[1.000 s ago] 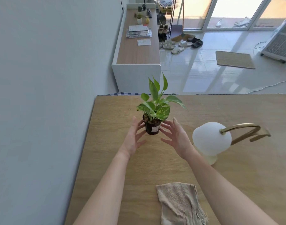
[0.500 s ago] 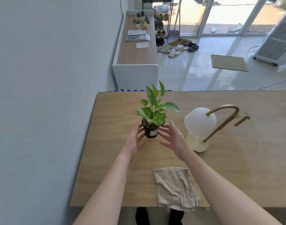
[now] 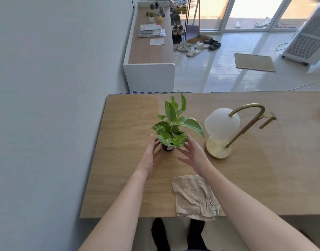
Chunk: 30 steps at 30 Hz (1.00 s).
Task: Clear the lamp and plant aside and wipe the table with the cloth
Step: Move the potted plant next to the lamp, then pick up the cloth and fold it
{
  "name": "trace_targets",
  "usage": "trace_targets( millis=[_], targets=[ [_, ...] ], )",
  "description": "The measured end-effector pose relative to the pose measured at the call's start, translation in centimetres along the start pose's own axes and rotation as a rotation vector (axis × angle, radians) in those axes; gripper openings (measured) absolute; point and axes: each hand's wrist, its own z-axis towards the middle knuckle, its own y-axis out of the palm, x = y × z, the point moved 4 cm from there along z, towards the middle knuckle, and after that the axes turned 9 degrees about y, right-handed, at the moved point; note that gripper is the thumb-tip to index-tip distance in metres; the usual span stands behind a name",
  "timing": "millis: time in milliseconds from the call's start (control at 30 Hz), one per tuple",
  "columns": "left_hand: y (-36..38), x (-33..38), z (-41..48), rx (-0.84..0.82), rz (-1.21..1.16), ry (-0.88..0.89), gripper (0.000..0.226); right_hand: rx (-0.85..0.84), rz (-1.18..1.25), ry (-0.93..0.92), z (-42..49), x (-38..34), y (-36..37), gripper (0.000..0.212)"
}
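**Both hands open either side of the plant, no grip**

Left hand [image 3: 149,157] and right hand [image 3: 194,156] flanked the plant [image 3: 171,127], fingers straight and spread, nothing held. The pot [image 3: 167,148] stood on the table [image 3: 119,160] between the two sets of fingertips. Left fingers [image 3: 153,143] were right at its side; contact couldn't be confirmed. Right fingers [image 3: 191,144] reached under the leaves, with a small gap to the pot. Lamp [image 3: 221,127] stood upright just right of the right fingertips, not touching. Cloth [image 3: 193,194] lay back behind the right fingers, under the forearm, overhanging the near table edge.
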Motion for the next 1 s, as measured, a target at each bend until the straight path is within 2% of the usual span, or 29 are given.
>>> trace_targets(
  millis=[167, 233, 333, 433, 533, 667, 733, 867, 1000],
  targets=[
    [-0.4, -0.9, 0.1, 0.007, 0.017, -0.007, 0.064, 0.014, 0.001, 0.05, 0.3, 0.1, -0.5, 0.052],
    [-0.7, -1.2, 0.3, 0.011, 0.023, -0.01, 0.063, 0.022, -0.082, 0.044, 0.0, -0.2, -0.9, 0.052],
    [-1.4, -1.7, 0.8, 0.055, 0.142, -0.019, 0.059, 0.119, -0.404, -0.03, -1.0, -1.5, -2.5, 0.028],
    [-2.4, -2.9, 0.5, 0.142, 0.403, -0.002, 0.029, 0.283, -0.816, -0.154, -2.2, -2.0, -5.7, 0.012],
    [-2.0, -4.8, -1.0, 0.036, 0.655, 0.033, 0.016, 0.411, -1.054, -0.165, -3.9, -0.2, -9.0, 0.007],
    [0.9, -6.8, -3.4, -0.21, 0.999, 0.134, 0.021, 0.401, -1.222, -0.14, -5.4, 3.2, -11.2, 0.005],
    [2.1, -7.3, -3.9, -0.253, 1.111, 0.195, 0.018, 0.402, -1.259, -0.183, -5.5, 3.7, -11.4, 0.009],
    [3.2, -7.3, -4.0, -0.254, 1.155, 0.243, 0.003, 0.363, -1.342, -0.206, -5.2, 4.2, -10.5, 0.012],
    [3.4, -7.3, -3.9, -0.284, 1.13, 0.228, 0.014, 0.321, -1.387, -0.232, -5.2, 4.3, -10.0, 0.018]
  ],
)
